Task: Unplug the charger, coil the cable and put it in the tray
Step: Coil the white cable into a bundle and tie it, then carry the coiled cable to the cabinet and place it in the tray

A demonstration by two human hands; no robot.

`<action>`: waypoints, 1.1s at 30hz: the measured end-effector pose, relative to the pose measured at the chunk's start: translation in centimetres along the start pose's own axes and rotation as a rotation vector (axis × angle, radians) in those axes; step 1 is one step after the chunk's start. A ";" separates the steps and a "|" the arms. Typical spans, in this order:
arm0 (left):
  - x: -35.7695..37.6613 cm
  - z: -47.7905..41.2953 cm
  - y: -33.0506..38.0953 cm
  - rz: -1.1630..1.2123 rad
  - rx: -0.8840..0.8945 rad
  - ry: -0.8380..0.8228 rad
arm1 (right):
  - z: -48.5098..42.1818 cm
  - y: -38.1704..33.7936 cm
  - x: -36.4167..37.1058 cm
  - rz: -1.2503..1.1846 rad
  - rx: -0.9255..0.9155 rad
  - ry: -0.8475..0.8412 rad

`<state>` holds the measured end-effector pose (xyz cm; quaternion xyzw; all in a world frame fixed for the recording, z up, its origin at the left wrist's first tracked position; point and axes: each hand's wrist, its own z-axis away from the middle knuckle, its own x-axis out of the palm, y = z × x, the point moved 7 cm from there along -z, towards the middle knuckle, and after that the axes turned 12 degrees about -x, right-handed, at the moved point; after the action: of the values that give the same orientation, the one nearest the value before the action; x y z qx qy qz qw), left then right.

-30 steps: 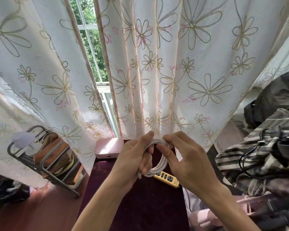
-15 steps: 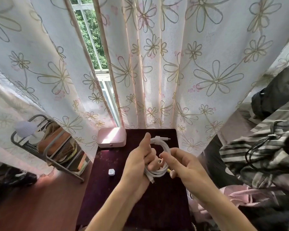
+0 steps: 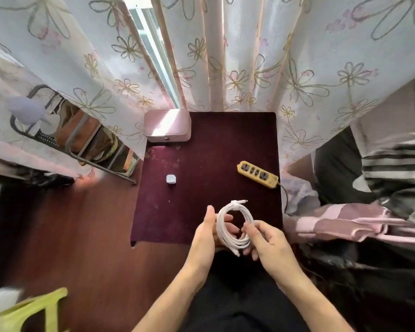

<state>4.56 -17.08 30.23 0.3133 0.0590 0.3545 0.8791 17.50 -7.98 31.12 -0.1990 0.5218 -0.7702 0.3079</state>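
Note:
A white cable (image 3: 246, 213) wound into a round coil hangs between both hands over the near edge of the dark maroon table (image 3: 201, 212). My left hand (image 3: 207, 230) grips the coil's left side, thumb up. My right hand (image 3: 266, 238) pinches its right side. One plug end sticks out at the coil's top. The small white charger cube (image 3: 170, 180) lies loose on the table, left of centre. A yellow power strip (image 3: 258, 174) lies at the table's right edge with nothing plugged in. A pink rectangular box or tray (image 3: 167, 125) sits at the far left corner.
Flowered curtains (image 3: 249, 56) hang behind the table. A metal rack (image 3: 74, 137) with bags stands on the left. Piled striped and pink bedding (image 3: 369, 200) crowds the right. A yellow-green stool (image 3: 31, 310) is at lower left on the red-brown floor.
The view has tilted down, so the whole table now shows. Both hands have lowered with the coil toward the near table edge. The cable's loose end is now wrapped in at the top.

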 end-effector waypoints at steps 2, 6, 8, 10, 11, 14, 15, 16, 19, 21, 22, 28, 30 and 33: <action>-1.6 -2.0 -2.0 -0.040 -0.058 0.049 | -0.7 2.5 -0.4 0.005 0.042 0.020; -7.1 -7.2 -4.8 -0.159 -0.119 0.376 | -1.5 7.3 -1.3 -0.024 0.129 0.062; -10.7 -10.8 -5.2 -0.252 -0.155 0.555 | -1.8 9.8 -1.9 -0.036 0.175 0.100; -14.3 -14.6 -4.5 -0.349 -0.157 0.733 | -2.0 12.3 -2.6 -0.020 0.218 0.131; -15.8 -16.7 -3.8 -0.400 -0.140 0.798 | -2.2 13.6 -2.9 -0.007 0.234 0.149; -18.7 -22.9 -1.7 -0.535 -0.097 0.904 | -2.1 16.6 -4.5 0.051 0.263 0.210; -19.3 -24.8 -1.3 -0.573 -0.102 0.919 | -2.0 17.5 -5.1 0.072 0.271 0.234; -19.8 -26.7 -0.8 -0.616 -0.098 0.926 | -1.9 18.4 -5.6 0.087 0.280 0.257; -20.3 -30.7 0.0 -0.744 -0.051 0.934 | -1.3 20.4 -6.6 0.111 0.318 0.300; -20.5 -32.3 -0.1 -0.793 -0.044 0.955 | -0.8 21.5 -7.1 0.122 0.341 0.318; -20.6 -32.8 -0.2 -0.810 -0.047 0.974 | -0.6 21.9 -7.4 0.128 0.348 0.325; -20.3 -32.3 -0.4 -0.909 -0.084 0.873 | 0.6 22.2 -9.0 0.170 0.343 0.357; -19.3 -30.1 -1.2 -0.914 -0.061 0.755 | 1.2 21.7 -9.6 0.193 0.347 0.354; -17.3 -24.4 -3.4 -0.823 -0.069 0.588 | 2.8 20.0 -10.4 0.219 0.352 0.339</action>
<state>-14.26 -17.99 6.76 0.1221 0.4107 0.0538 0.9019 32.21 -8.15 13.78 0.0471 0.4425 -0.8335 0.3274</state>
